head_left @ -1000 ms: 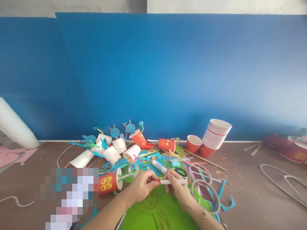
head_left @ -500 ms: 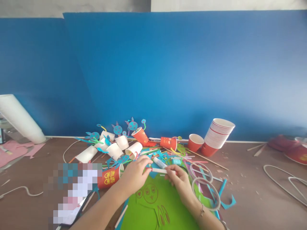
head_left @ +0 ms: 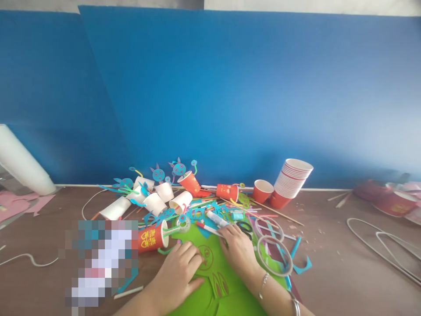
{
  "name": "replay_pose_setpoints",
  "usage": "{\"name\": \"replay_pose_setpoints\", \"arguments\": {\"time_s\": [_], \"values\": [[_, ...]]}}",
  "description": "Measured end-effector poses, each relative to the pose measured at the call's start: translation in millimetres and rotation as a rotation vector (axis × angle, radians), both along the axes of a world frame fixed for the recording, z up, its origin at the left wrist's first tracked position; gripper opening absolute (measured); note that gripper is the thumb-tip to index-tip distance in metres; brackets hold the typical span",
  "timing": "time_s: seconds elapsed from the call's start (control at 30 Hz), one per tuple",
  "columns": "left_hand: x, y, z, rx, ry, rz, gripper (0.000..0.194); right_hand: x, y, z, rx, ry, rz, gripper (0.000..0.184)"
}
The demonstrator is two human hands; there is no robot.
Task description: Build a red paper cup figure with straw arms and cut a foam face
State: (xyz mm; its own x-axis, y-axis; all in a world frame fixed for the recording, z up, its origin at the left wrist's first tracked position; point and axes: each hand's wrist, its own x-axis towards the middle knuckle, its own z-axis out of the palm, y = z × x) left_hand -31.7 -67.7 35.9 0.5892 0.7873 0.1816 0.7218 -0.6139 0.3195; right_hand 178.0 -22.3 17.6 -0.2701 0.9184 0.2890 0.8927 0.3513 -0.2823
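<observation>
My right hand [head_left: 237,246] is low over the green paper, its fingers closed over the rear end of a white marker pen [head_left: 210,228] with a red cap. The pen's tail is hidden under those fingers. Bent loosely, with the thumb apart, my left hand [head_left: 181,270] rests on the left side of the green paper [head_left: 235,305] and holds nothing. On that paper are a round face drawing [head_left: 206,258] and outlined ear shapes [head_left: 220,284]. A glue tube [head_left: 216,219] lies just beyond the pen, and black-handled scissors [head_left: 245,228] are beside my right hand.
Tape rings [head_left: 275,256] lie to the right. Paper cups, one a red cup [head_left: 153,239], and blue paper figures [head_left: 158,175] crowd the back left. A cup stack [head_left: 291,182] leans at the back right, before the blue board [head_left: 210,96]. A cable [head_left: 362,241] lies at right.
The pen was between both hands; my left hand has come off it and moved down onto the paper. My right hand has brought the pen down beside the glue tube. The view has shifted slightly.
</observation>
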Motion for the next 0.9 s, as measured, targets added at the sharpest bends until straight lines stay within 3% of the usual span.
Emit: {"name": "replay_pose_setpoints", "arguments": {"time_s": [0.13,0.27,0.37,0.57,0.77,0.9], "values": [[2.2,2.6,-7.0,0.134,0.041,-0.056,0.020,3.6,2.1,14.2,-0.042,-0.063,-0.011,0.023],[3.3,3.5,-20.8,0.307,0.002,-0.098,0.016,28.5,16.0,37.3,-0.211,-0.151,-0.184,0.032],[5.2,1.5,-25.0,0.379,-0.024,-0.093,0.013,45.7,25.5,48.2,-0.305,-0.218,-0.212,0.027],[12.8,-4.1,-20.0,0.420,-0.048,-0.208,0.028,45.6,28.3,54.7,-0.381,-0.287,-0.167,0.036],[19.7,-5.0,-19.5,0.479,-0.040,-0.283,0.019,59.0,24.0,70.1,-0.427,-0.188,-0.160,0.044],[23.3,-8.1,-18.9,0.544,-0.057,-0.304,0.011,78.5,10.2,67.4,-0.504,-0.036,-0.143,0.045]]}}
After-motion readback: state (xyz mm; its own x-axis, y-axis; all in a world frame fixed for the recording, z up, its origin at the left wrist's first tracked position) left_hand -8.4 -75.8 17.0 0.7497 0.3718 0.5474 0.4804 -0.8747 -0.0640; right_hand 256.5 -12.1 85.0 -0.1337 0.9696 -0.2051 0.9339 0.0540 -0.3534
